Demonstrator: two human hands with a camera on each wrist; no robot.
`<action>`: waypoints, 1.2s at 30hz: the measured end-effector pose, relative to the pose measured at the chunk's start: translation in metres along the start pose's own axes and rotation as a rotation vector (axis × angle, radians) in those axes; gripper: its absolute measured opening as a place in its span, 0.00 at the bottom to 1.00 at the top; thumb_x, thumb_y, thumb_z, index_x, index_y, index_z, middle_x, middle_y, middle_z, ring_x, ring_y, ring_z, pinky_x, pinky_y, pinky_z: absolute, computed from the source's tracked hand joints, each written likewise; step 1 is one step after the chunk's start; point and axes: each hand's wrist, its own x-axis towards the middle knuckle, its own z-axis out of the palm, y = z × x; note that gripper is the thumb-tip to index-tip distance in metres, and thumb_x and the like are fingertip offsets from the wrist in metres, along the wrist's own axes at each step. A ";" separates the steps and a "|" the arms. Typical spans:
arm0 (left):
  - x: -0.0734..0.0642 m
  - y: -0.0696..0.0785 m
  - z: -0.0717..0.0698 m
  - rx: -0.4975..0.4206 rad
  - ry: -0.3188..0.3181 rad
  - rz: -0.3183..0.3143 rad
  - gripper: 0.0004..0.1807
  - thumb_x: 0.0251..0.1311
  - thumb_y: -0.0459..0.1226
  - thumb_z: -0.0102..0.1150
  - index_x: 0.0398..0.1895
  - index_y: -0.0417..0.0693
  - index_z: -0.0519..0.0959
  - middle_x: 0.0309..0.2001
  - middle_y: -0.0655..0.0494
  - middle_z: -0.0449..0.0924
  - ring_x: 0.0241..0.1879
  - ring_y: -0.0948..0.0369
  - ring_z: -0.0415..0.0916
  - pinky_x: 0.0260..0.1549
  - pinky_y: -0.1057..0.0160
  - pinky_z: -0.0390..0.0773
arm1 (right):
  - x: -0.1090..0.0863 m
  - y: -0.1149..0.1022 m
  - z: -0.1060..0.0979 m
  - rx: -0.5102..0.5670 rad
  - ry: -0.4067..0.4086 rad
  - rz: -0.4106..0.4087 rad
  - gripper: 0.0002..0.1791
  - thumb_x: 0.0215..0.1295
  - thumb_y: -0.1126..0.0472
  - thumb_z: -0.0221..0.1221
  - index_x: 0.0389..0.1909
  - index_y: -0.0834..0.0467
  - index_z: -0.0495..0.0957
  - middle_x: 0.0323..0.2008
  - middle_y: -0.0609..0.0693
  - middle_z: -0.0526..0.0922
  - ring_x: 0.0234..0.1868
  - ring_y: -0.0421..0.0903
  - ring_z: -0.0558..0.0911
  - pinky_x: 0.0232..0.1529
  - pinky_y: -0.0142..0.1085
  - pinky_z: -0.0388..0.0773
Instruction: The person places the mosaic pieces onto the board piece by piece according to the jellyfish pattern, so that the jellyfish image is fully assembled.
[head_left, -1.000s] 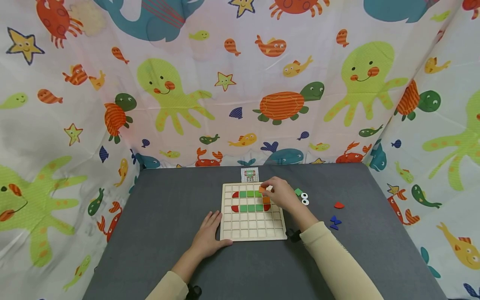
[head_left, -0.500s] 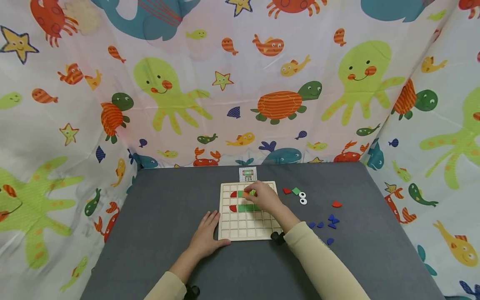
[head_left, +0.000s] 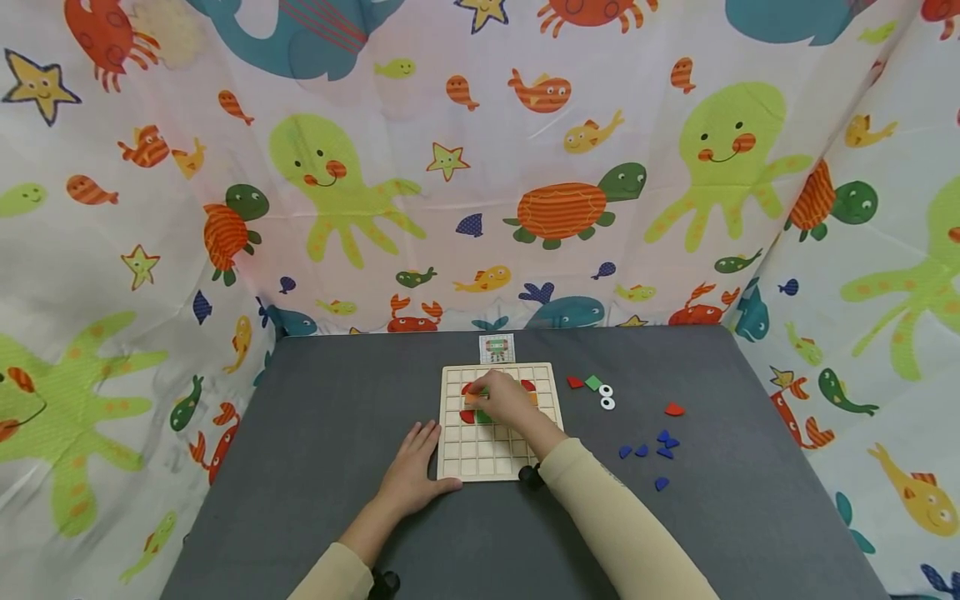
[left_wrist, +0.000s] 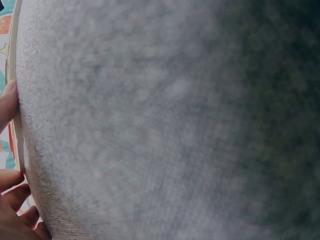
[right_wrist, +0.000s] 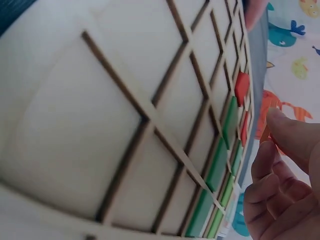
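Observation:
A wooden grid board [head_left: 480,468] lies on the grey table, with red rounded pieces [head_left: 467,416] and green squares [right_wrist: 216,165] in two rows of its cells. Over the left part of these rows, my right hand [head_left: 504,402] pinches an orange square tile [right_wrist: 266,131] between thumb and fingertips. Part of the rows is hidden under that hand. At the board's left side, my left hand [head_left: 414,473] rests with extended fingers along the edge and its thumb by the front left corner. Only its fingertips [left_wrist: 10,102] show in the left wrist view.
A small pattern card [head_left: 497,348] lies behind the board. To the right are a red piece [head_left: 575,382], a green square [head_left: 593,382], two white rings [head_left: 607,403], a red-orange piece [head_left: 674,409] and several blue pieces [head_left: 665,452]. A patterned curtain [head_left: 480,250] stands behind the table.
My right hand has moved left across the board, carrying the orange tile from the right end of the rows to their left end. The left hand stays at the board's edge.

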 end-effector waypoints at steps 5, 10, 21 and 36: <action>0.000 0.000 -0.001 0.001 -0.004 0.007 0.60 0.48 0.61 0.74 0.79 0.45 0.58 0.79 0.48 0.56 0.80 0.46 0.46 0.69 0.39 0.64 | 0.003 0.000 0.007 -0.010 -0.009 -0.007 0.14 0.67 0.57 0.67 0.52 0.55 0.87 0.50 0.50 0.86 0.54 0.51 0.82 0.53 0.45 0.81; 0.001 -0.001 0.000 -0.003 -0.007 -0.001 0.60 0.48 0.62 0.74 0.80 0.47 0.57 0.79 0.50 0.55 0.80 0.47 0.45 0.70 0.41 0.63 | 0.008 0.000 0.014 -0.038 -0.012 0.012 0.11 0.68 0.57 0.66 0.48 0.52 0.88 0.48 0.48 0.87 0.53 0.48 0.83 0.53 0.44 0.81; 0.001 -0.002 0.000 0.004 0.002 0.009 0.60 0.48 0.62 0.74 0.79 0.45 0.58 0.79 0.48 0.56 0.80 0.45 0.46 0.69 0.39 0.63 | 0.010 -0.004 0.018 -0.074 0.013 0.056 0.09 0.65 0.56 0.68 0.45 0.49 0.91 0.49 0.48 0.82 0.51 0.47 0.81 0.49 0.42 0.82; 0.001 -0.002 0.000 0.003 0.000 0.004 0.60 0.48 0.63 0.73 0.79 0.46 0.58 0.79 0.49 0.55 0.80 0.46 0.45 0.70 0.40 0.63 | 0.014 0.004 0.022 -0.059 0.031 0.036 0.11 0.68 0.61 0.65 0.49 0.50 0.88 0.45 0.45 0.88 0.50 0.45 0.84 0.51 0.42 0.82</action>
